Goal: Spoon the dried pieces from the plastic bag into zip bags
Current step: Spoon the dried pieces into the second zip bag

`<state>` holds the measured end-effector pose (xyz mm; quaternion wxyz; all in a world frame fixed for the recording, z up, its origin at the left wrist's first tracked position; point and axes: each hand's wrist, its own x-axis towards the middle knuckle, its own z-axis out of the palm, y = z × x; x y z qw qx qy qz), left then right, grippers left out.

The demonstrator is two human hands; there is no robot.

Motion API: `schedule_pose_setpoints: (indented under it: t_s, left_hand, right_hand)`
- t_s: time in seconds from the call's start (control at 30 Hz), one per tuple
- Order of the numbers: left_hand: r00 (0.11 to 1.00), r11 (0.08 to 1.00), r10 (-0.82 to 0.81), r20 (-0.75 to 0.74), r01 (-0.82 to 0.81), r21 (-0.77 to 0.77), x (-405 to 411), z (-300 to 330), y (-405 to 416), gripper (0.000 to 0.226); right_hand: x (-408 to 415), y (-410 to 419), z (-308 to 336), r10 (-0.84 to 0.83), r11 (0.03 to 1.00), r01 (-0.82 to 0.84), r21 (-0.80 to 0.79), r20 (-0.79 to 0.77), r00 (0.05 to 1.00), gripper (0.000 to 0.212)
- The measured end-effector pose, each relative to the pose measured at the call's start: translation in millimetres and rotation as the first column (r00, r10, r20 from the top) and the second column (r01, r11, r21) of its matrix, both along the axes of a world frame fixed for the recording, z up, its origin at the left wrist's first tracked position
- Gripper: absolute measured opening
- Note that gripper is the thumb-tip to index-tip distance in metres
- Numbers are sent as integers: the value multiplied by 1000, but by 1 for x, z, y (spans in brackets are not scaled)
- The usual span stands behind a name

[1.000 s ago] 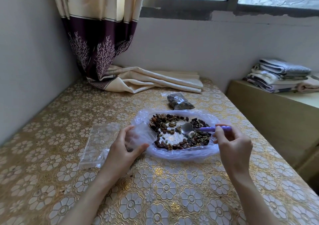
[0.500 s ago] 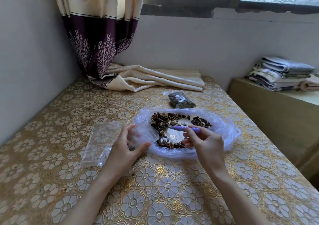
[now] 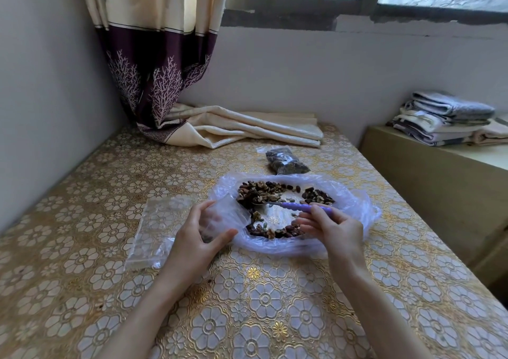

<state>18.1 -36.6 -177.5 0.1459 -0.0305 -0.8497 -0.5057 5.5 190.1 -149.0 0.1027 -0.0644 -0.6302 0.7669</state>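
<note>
An open clear plastic bag (image 3: 354, 207) lies flat on the table with brown dried pieces (image 3: 261, 189) spread around its inside. My right hand (image 3: 334, 228) grips a purple-handled spoon (image 3: 295, 206); its metal bowl rests among the pieces at the bag's left side. My left hand (image 3: 199, 237) holds a small clear zip bag (image 3: 228, 213) upright at the big bag's left edge, a few dark pieces at its bottom. A filled zip bag (image 3: 286, 160) lies beyond the big bag.
More clear zip bags (image 3: 156, 226) lie flat left of my left hand. A curtain (image 3: 236, 127) trails onto the far side of the gold floral table (image 3: 247, 303). Folded towels (image 3: 445, 116) sit on a low cabinet (image 3: 428, 193) to the right.
My right hand has carried the spoon leftward across the big bag, so its bowl now lies near the zip bag. My left hand has kept its hold on the zip bag.
</note>
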Motion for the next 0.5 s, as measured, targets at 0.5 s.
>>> schedule_pose_setpoints:
  t_s: [0.5]
  left_hand:
    - [1000,999,5,19,-6,53,-1,0,-2,68]
  right_hand:
    - [18,6,9,23,991,-51,-122,-221,975,15]
